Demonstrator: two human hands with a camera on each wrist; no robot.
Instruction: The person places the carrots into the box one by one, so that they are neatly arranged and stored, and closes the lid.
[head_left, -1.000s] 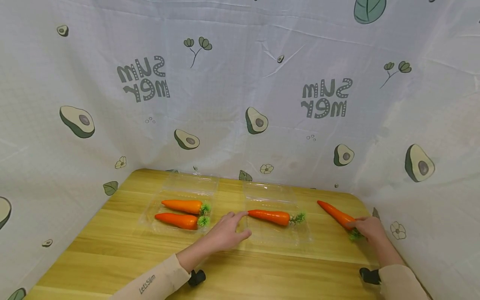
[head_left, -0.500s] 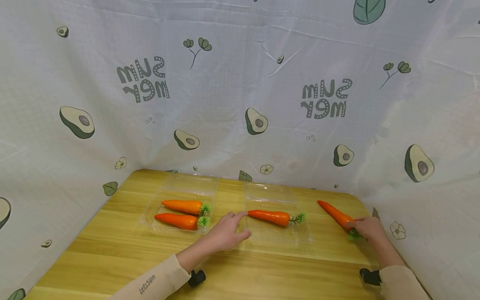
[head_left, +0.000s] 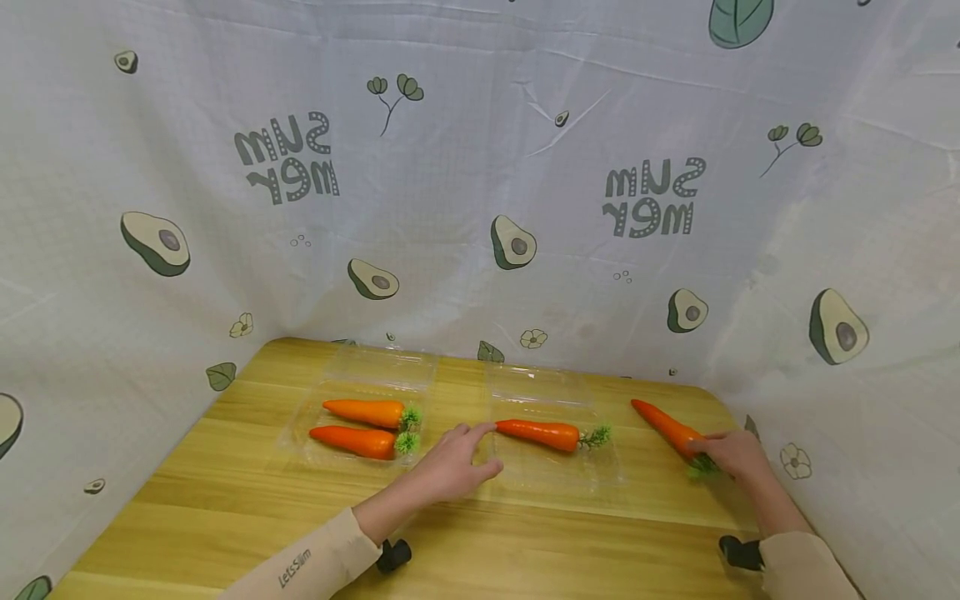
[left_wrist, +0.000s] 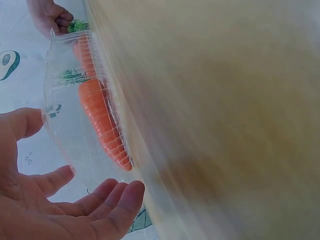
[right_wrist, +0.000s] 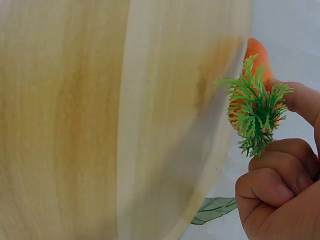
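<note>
My right hand (head_left: pixel 738 460) grips an orange toy carrot (head_left: pixel 666 423) by its thick end, just by the green leaves, at the table's right side. In the right wrist view its frilly leaves (right_wrist: pixel 257 107) face the camera and the other fingers curl below them. My left hand (head_left: pixel 453 471) has its thumb and fingers spread at the left edge of a clear plastic clamshell box (head_left: pixel 536 385). Its index fingertip is right at that edge, by the tip of a single carrot (head_left: pixel 542 433) lying inside. The box's lid is folded back.
Left of my left hand stands a second clear clamshell box (head_left: pixel 382 360), its lid also back. It holds an orange carrot (head_left: pixel 366 412) and a redder carrot (head_left: pixel 354 440). A printed cloth (head_left: pixel 450 183) hangs behind and beside the wooden table (head_left: pixel 525 550).
The carrot in my right hand has shifted slightly to the left, its leaves moving with it. My left hand and the carrots in the boxes have stayed in place.
</note>
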